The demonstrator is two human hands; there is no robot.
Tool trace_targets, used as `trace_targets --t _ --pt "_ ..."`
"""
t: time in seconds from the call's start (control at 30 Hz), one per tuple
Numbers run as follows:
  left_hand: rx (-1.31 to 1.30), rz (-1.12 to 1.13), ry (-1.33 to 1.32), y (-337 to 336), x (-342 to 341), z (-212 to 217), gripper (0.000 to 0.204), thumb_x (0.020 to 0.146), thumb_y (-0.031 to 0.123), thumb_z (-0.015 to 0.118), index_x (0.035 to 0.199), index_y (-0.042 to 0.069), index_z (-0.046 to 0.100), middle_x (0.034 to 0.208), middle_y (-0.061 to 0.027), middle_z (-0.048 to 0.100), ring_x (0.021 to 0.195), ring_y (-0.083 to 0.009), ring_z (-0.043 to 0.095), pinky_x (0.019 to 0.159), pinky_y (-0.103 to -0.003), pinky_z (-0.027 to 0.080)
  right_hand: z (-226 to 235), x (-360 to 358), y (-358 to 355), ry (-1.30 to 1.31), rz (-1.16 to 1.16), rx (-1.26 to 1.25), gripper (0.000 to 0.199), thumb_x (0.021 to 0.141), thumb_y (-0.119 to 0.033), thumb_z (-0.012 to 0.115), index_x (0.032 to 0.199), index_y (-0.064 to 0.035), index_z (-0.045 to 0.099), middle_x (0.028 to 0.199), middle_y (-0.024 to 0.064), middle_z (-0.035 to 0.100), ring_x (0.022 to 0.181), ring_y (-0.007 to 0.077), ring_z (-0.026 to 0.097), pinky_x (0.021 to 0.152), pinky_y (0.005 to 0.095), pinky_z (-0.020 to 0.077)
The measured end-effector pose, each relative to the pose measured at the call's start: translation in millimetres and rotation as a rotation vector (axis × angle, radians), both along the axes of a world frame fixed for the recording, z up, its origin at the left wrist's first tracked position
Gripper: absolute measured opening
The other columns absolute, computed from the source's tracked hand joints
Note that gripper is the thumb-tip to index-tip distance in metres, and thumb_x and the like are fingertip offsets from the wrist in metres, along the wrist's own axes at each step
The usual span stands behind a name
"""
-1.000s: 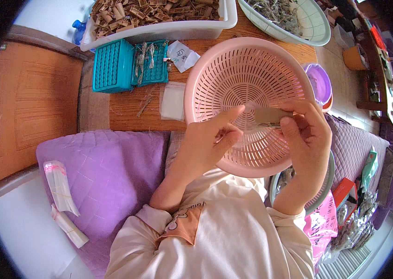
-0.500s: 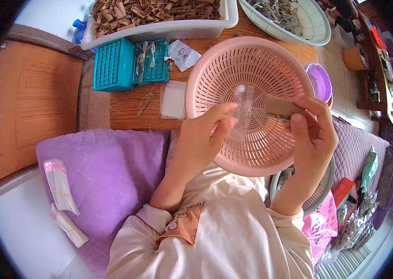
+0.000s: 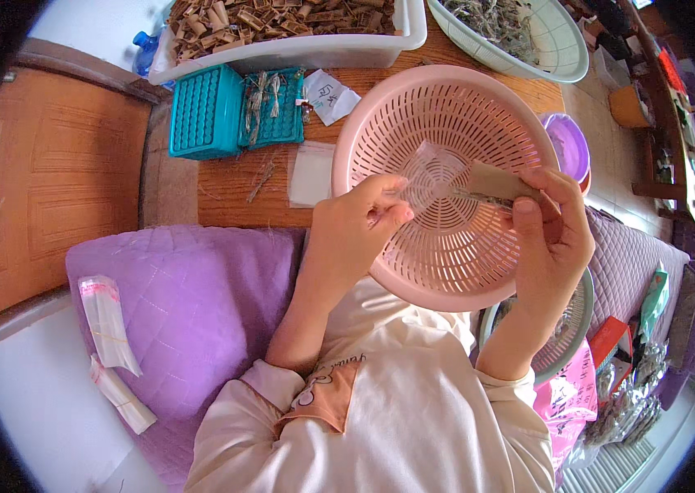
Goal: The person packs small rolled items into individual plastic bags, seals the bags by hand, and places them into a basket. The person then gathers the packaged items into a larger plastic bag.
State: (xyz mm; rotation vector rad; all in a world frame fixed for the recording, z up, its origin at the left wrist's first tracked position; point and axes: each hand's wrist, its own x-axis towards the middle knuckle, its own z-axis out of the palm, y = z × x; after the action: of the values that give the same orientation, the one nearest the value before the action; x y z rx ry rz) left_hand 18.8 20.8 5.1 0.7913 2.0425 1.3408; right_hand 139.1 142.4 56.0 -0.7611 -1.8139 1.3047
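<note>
Above a pink slotted plastic basket (image 3: 364, 99), my left hand (image 3: 360, 222) pinches the edge of a small clear plastic bag (image 3: 428, 171) between thumb and fingers. My right hand (image 3: 557, 218) grips a flat brown piece (image 3: 489, 182), like bark or card, with thin dark strands along its lower edge. The inner end of the brown piece points at the bag; whether the two touch I cannot tell. The inside of the basket shows through the clear plastic.
A white tub (image 3: 339, 57) of curled brown pieces and a pale green basket (image 3: 553, 49) of dried grey stuff stand behind. Left are teal racks (image 3: 206, 115) with wired bundles and flat clear bags (image 3: 310, 177). Banded bag stacks (image 3: 109, 324) lie on a purple quilted cover (image 3: 199, 312).
My left thumb and fingers have closed on the bag's edge, and the bag now stands tilted up more visibly. My right hand has stayed nearly still with the brown piece.
</note>
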Motion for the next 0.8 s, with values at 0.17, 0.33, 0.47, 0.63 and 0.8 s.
trace_targets --t 0.17,0.33,0.47,0.63,0.8 --pt "0.046 -0.031 0.085 -1 1 -6 0.029 0.074 0.014 0.063 0.101 0.004 0.057 0.077 -0.0098 0.064 0.072 -0.0114 0.061 0.065 -0.023 0.047 0 -1 -1 -0.008 -0.002 0.02 0.018 0.072 0.008 0.057 0.089 0.0038 0.055 0.09 0.0058 0.051 0.076 0.0092 0.051 0.062 0.0182 0.0456" --pt "0.085 -0.032 0.074 1 3 -7 0.03 0.073 0.013 0.064 0.101 0.003 0.058 0.078 -0.008 0.065 0.072 -0.0096 0.061 0.065 -0.022 0.047 -2 -2 0 -0.009 -0.008 0.069 0.02 0.071 0.009 0.057 0.09 0.0039 0.055 0.091 0.0065 0.051 0.076 0.0105 0.052 0.063 0.0187 0.0458" --pt "0.087 -0.023 0.03 0 3 0 0.03 0.07 0.014 0.068 0.097 0.003 0.059 0.077 -0.0064 0.065 0.071 -0.008 0.06 0.065 -0.023 0.048 -2 -4 -1 0.008 -0.019 0.041 0.02 0.07 0.009 0.058 0.089 0.0038 0.055 0.091 0.0068 0.052 0.077 0.011 0.052 0.064 0.0193 0.0456" --pt "0.067 -0.029 0.018 1 3 1 0.03 0.068 0.016 0.07 0.094 0.004 0.061 0.072 -0.0059 0.065 0.067 -0.0068 0.058 0.062 -0.021 0.047 -3 -5 -1 -0.008 -0.027 0.087 0.02 0.07 0.008 0.058 0.089 0.0034 0.055 0.089 0.0065 0.052 0.077 0.0109 0.052 0.065 0.0195 0.0449" --pt "0.072 -0.028 -0.014 1 4 2 0.029 0.069 0.016 0.069 0.095 0.005 0.061 0.068 -0.0055 0.064 0.063 -0.0059 0.057 0.057 -0.02 0.045 -6 -6 1 -0.01 -0.038 0.155 0.021 0.069 0.007 0.06 0.089 0.0023 0.056 0.089 0.0064 0.053 0.076 0.0105 0.052 0.065 0.0191 0.0433"
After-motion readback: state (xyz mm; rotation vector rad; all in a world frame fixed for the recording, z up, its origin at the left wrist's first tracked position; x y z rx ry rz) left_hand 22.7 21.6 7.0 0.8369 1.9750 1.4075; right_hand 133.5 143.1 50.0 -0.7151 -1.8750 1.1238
